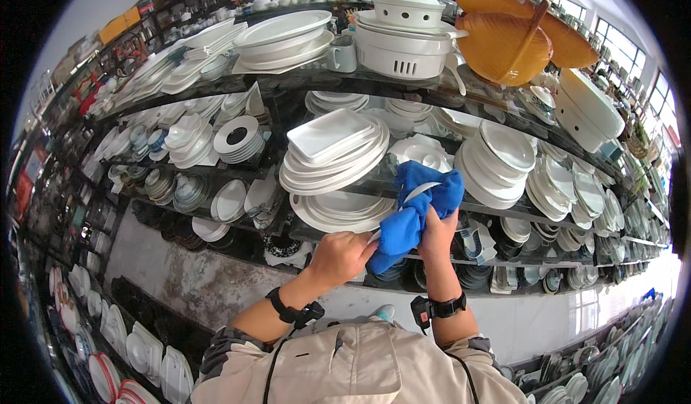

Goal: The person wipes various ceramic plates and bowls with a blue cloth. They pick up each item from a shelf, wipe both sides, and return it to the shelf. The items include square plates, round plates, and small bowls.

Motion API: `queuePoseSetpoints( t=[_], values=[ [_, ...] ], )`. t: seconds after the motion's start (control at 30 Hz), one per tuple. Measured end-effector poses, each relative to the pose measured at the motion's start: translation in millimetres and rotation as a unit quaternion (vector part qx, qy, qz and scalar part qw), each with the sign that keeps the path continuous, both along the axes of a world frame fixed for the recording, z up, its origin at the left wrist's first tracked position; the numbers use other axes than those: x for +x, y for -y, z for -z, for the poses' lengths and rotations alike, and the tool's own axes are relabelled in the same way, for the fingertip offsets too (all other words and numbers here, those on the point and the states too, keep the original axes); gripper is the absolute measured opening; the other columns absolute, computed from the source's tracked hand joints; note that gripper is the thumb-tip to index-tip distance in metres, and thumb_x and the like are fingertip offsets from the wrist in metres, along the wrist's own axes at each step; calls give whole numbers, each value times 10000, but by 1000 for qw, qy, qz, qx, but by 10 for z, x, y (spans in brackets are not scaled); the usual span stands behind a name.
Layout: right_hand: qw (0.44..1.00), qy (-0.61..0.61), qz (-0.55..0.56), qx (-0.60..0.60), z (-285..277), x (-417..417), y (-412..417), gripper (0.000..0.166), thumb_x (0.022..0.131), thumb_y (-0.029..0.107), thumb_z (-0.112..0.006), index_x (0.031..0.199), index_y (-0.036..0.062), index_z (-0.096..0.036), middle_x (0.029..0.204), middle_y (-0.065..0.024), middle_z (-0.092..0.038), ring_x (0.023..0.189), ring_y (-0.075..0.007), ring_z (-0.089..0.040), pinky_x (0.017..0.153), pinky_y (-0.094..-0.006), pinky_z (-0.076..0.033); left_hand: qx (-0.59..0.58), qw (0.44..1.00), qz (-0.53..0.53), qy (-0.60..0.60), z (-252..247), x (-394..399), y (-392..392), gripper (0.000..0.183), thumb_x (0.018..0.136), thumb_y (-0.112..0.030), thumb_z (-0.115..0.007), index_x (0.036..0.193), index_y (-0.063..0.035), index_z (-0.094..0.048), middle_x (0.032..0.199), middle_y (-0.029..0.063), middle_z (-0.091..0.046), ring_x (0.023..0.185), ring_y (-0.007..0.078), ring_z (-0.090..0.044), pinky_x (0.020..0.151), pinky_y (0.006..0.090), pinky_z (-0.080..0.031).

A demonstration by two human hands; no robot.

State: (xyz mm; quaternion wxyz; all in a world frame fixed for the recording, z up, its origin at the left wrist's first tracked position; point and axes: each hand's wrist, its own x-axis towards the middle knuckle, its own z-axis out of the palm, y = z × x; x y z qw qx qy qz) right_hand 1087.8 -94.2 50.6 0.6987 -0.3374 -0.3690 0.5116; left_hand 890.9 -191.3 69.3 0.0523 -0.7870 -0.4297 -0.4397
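A blue cloth [404,223] is bunched around a thin white ceramic dish [421,189]. Only slivers of the dish's rim show, so its full shape is hidden. My left hand [341,255] pinches the dish's near left end between thumb and fingers. On the other side, my right hand [438,232] grips the cloth against the dish from below. Both hands are in front of the shelf, just short of a stack of white oval plates [334,174] topped by a white rectangular tray [330,134]. A white dish with a raised centre [424,153] lies right behind the cloth.
Stacked white plates [499,161] stand close to the right of my right hand. Above are a white lidded pot [402,50], a grey pitcher [342,54] and orange leaf-shaped dishes [502,45]. More crockery fills lower shelves; bare floor [178,274] shows at left.
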Motion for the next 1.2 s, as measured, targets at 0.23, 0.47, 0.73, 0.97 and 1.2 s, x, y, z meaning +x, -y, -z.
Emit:
queuePoseSetpoints(
  t=[0.23, 0.47, 0.73, 0.97, 1.2],
  values=[
    [993, 52, 78, 78, -73, 67, 33, 677, 847, -15, -686, 1452, 27, -386, 1275, -140, -572, 1148, -232, -576, 1039, -391, -453, 16, 1000, -4, -6, -60, -124, 34, 177, 831, -162, -760, 855, -33, -642, 652, 110, -587, 610, 328, -611, 542, 428, -479],
    [916, -189, -344, -81, 55, -220, 474, 685, 885, 264, -733, 1448, 43, -410, 1325, -133, -594, 1182, -286, -614, 1021, -452, -515, -182, 953, 129, 207, 186, -130, -25, 438, 769, -170, -791, 1151, 5, -664, 963, 205, -697, 885, 377, -689, 778, 437, -540],
    [970, -69, -234, -25, -167, -215, 491, 486, 799, 66, -680, 1256, -2, -530, 1061, -86, -657, 962, -209, -657, 893, -361, -539, -278, 936, 125, 175, 104, -85, 169, 495, 840, -120, -705, 1315, -64, -581, 1166, 168, -704, 1066, 354, -684, 891, 403, -540],
    [952, 162, -255, 55, 2, -48, 381, 627, 759, -5, -740, 1338, -15, -499, 1166, -86, -659, 1028, -177, -640, 951, -349, -510, -126, 953, -23, 273, 150, -507, 16, 310, 800, 19, -609, 1102, 4, -675, 1038, 139, -691, 764, 208, -659, 668, 321, -519],
    [865, 332, -368, 80, 114, -163, 523, 682, 762, 77, -785, 1375, -10, -498, 1157, -119, -689, 1054, -189, -657, 960, -351, -515, -89, 974, -20, 207, -61, -324, 7, 302, 962, -140, -661, 1218, 20, -649, 1020, 152, -714, 859, 224, -697, 731, 317, -527]
  ],
)
